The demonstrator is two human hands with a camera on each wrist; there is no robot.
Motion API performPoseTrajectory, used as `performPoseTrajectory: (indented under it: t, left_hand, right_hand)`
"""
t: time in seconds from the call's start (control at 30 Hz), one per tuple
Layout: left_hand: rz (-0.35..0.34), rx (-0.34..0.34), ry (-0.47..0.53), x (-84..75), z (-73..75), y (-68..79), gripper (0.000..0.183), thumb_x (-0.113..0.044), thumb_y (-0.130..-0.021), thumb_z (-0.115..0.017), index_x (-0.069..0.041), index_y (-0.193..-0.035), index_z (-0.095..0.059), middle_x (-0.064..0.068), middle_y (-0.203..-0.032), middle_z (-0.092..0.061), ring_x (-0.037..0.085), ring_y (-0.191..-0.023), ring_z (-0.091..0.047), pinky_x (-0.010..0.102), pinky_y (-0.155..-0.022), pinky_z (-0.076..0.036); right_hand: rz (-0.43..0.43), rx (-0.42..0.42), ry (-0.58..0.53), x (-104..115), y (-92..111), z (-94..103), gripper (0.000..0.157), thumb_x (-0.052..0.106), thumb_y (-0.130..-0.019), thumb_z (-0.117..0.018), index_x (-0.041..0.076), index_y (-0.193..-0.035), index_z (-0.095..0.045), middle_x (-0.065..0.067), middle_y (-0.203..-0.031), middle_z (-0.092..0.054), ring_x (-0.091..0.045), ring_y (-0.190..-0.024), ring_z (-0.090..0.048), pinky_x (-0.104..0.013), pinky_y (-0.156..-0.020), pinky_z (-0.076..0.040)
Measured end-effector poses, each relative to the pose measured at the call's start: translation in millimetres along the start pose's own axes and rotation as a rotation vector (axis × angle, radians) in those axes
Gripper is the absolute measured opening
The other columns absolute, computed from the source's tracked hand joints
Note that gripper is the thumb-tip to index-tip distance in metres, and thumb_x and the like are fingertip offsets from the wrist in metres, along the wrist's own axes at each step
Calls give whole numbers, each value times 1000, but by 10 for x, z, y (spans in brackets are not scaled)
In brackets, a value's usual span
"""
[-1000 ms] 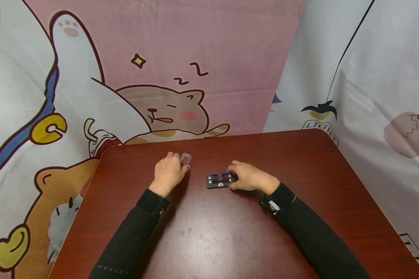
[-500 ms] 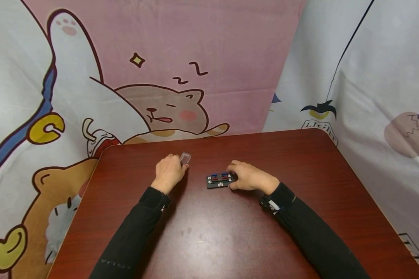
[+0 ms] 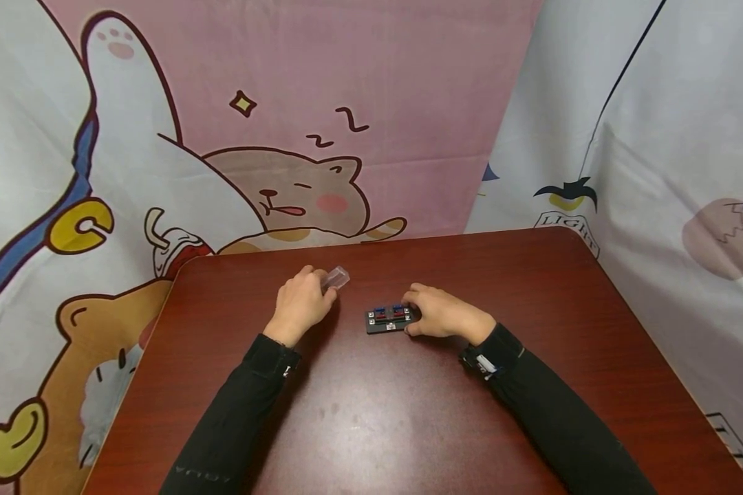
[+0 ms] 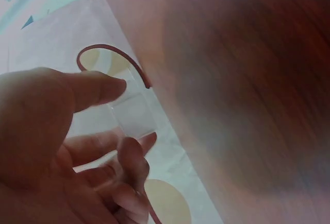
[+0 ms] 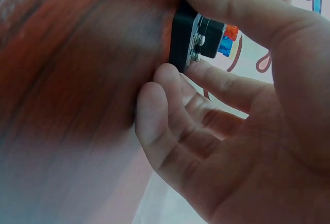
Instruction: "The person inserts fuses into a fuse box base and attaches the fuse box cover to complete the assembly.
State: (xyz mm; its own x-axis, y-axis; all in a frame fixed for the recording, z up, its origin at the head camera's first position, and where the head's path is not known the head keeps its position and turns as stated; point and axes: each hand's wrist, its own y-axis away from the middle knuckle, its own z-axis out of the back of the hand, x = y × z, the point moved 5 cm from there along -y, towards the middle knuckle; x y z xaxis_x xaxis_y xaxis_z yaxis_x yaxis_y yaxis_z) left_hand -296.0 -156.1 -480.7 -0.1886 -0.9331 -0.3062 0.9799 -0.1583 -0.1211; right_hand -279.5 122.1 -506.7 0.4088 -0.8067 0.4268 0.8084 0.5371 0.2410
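My left hand (image 3: 300, 304) pinches a small clear plastic cover (image 3: 337, 278) between thumb and fingers, above the far left part of the table. In the left wrist view the cover (image 4: 135, 116) is see-through and box-like, with its near end behind the fingers. On the table to its right lies a black fuse block (image 3: 380, 321) with red and blue blade fuses and metal screw terminals. My right hand (image 3: 444, 313) grips the right end of this block. Thumb and fingers lie on opposite edges of the fuse block (image 5: 180, 38) in the right wrist view.
The reddish-brown wooden table (image 3: 532, 289) has its far edge just beyond both hands. A printed cloth backdrop (image 3: 408, 124) with cartoon animals hangs behind it and along the sides.
The clear cover has turned in my left hand and now points more to the right, with more of it showing. My right hand and the fuse block have stayed put.
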Motion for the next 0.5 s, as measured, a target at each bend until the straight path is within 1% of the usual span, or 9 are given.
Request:
performPoseTrajectory:
  t: [0.1, 0.2, 0.33, 0.4, 0.5]
  left_hand:
    - [-33, -4, 28, -72, 43, 21, 44, -31, -103, -72, -3, -137, -73, 15, -119, -70, 33, -89, -74, 54, -80, -65]
    - [-67, -1, 64, -157, 90, 45, 45, -31, -103, -73, -4, -139, -72, 14, -120, -70, 29, -86, -72, 50, -77, -64]
    - [-126, 7, 104, -279, 149, 73, 45, -31, -102, -75, -5, -139, -73, 11, -121, -70, 23, -79, -65, 41, -68, -57]
    - [-153, 3, 118, -331, 173, 83, 44, -31, -101, -77, -5, -137, -74, 11, -120, -72, 21, -77, -63, 38, -66, -52]
    - [-188, -10, 124, -401, 206, 90, 43, -31, -101, -78, -5, -134, -76, 10, -117, -74, 19, -76, -62, 36, -65, -51]
  right_hand:
    - [-1, 0, 4, 1, -4, -5, 58, 38, -97, -85, 13, -146, -66, -4, -133, -62, -22, -113, -62, -48, -104, -55]
    - [-1, -3, 6, 6, 1, 1, 58, 37, -97, -85, 13, -146, -66, -5, -134, -62, -23, -113, -62, -49, -105, -55]
    - [1, -6, 17, 6, 4, 9, 57, 36, -97, -85, 13, -146, -66, -6, -137, -62, -24, -116, -64, -51, -107, -55]
    - [9, -9, 25, 9, 6, 11, 57, 36, -97, -85, 13, -145, -67, -7, -138, -62, -25, -117, -64, -51, -108, -54]
    - [19, -15, 34, 12, 14, 16, 57, 36, -96, -85, 13, -145, -67, -7, -137, -62, -25, -117, -65, -51, -107, -55]
